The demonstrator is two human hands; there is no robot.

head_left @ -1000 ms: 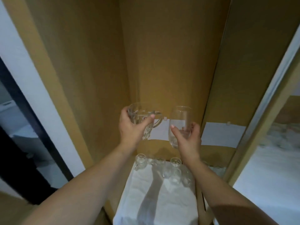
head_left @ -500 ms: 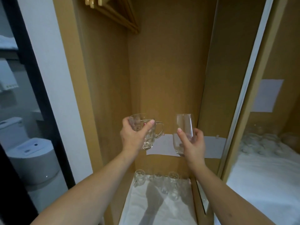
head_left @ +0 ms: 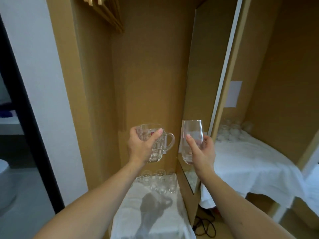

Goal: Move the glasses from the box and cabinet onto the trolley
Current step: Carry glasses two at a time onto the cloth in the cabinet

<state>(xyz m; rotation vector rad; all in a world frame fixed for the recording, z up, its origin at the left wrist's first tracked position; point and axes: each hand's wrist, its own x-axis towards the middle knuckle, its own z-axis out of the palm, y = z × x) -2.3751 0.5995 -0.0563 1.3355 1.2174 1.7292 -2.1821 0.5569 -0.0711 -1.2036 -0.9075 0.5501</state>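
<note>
Now you have a glass in each hand, both held up in front of the open cabinet (head_left: 151,66), above the shelf. Your left hand (head_left: 140,147) wraps the body of the mug (head_left: 158,145): thumb across the near side, fingers curled round the far side, with the handle (head_left: 170,141) pointing right and unused. Your right hand (head_left: 201,150) holds the tumbler (head_left: 191,135) low on its body, thumb up the front and fingers curled behind.

The mug looks thick and dimpled, so expect it to be the heavier one, and its pattern gives your fingers some bite. The tumbler looks thin, smooth and light; it is likely the more fragile and the slipperier, so keep a firm wrap on the lower body instead of pinching the rim. Both are rigid and will chip if they knock, so keep them apart as they are now.

More glasses (head_left: 158,180) stand at the back of the shelf on a white cloth (head_left: 151,221). The trolley is not in view, so you must turn to find it.
</note>
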